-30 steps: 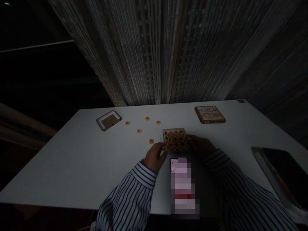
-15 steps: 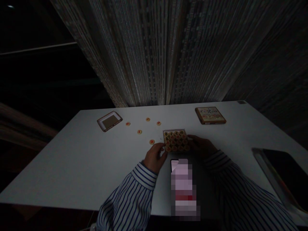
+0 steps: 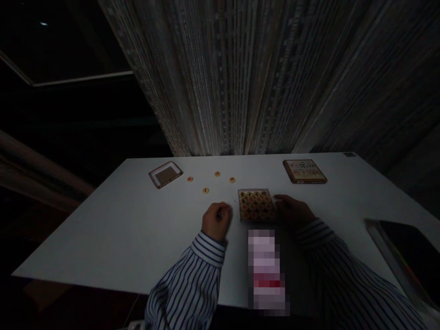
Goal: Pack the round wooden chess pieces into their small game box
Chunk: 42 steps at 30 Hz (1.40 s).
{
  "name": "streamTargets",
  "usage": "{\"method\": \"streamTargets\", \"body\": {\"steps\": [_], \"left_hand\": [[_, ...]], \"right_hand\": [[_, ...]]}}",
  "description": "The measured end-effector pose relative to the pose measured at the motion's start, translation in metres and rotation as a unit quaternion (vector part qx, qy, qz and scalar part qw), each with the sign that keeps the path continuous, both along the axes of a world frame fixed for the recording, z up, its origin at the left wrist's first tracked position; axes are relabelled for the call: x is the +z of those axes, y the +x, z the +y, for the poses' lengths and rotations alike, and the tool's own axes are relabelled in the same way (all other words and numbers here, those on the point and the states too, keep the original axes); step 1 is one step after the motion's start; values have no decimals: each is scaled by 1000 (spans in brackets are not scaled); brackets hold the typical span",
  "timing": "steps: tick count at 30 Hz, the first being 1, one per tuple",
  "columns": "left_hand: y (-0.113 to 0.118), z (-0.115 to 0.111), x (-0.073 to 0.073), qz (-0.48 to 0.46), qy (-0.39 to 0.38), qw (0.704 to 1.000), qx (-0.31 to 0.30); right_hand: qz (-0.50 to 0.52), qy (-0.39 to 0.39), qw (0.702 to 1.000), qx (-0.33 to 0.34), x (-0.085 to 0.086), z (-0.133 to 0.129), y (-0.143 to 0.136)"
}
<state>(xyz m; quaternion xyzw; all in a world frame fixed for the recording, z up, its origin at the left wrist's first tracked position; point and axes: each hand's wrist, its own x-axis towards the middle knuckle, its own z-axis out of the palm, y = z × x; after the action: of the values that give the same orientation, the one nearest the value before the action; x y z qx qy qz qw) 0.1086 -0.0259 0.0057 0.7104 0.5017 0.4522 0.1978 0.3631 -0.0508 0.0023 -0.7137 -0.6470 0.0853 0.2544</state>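
Observation:
Beside the tray, my left hand [image 3: 216, 222] is closed, its curled fingertips on a round Chinese chess piece [image 3: 223, 202] that they mostly hide. An open shallow box [image 3: 239, 207] packed with rows of chess pieces [image 3: 253, 206] rests on the table between my hands. Along the box's right side my right hand [image 3: 294, 211] lies with fingers stretched out, their tips at its edge; it grips nothing that I can see. Several loose pieces with red marks lie farther back, among them one chess piece [image 3: 205, 190] nearest my left hand.
On the white table [image 3: 120, 229], an open box lid [image 3: 166, 175] lies at the back left and a closed printed box [image 3: 305, 171] at the back right. A dark tablet-like object [image 3: 409, 252] sits at right. Behind the table hangs a string curtain [image 3: 233, 82].
My left hand has let go of the packed box's left edge and moved left, closing over the nearest loose piece. My right hand stays by the box. The camera view has shifted slightly.

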Motion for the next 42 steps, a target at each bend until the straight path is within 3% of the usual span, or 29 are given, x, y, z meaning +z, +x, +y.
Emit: {"method": "streamTargets", "body": {"steps": [7,13,19,24,29,34,42], "left_hand": [[-21,5,4,-20,-21,998,48],[-25,13,12,91,-3,996,20],[-13,33,8,156,7,987,-28],[-16,30,-5,122,28,992,-8],[-19,29,-14,145,26,989,-14],[-20,30,-12,191,-19,981,-32],[-18,28,-6,198,-40,979,-31]], "right_hand": [[33,43,999,2,14,1,1],[-2,92,994,66,35,5,-18],[-97,76,982,140,51,13,-54],[-152,114,962,197,45,13,-80],[-138,212,940,230,27,10,-82],[-126,244,933,233,19,6,-75],[-150,262,925,230,22,3,-74]]}}
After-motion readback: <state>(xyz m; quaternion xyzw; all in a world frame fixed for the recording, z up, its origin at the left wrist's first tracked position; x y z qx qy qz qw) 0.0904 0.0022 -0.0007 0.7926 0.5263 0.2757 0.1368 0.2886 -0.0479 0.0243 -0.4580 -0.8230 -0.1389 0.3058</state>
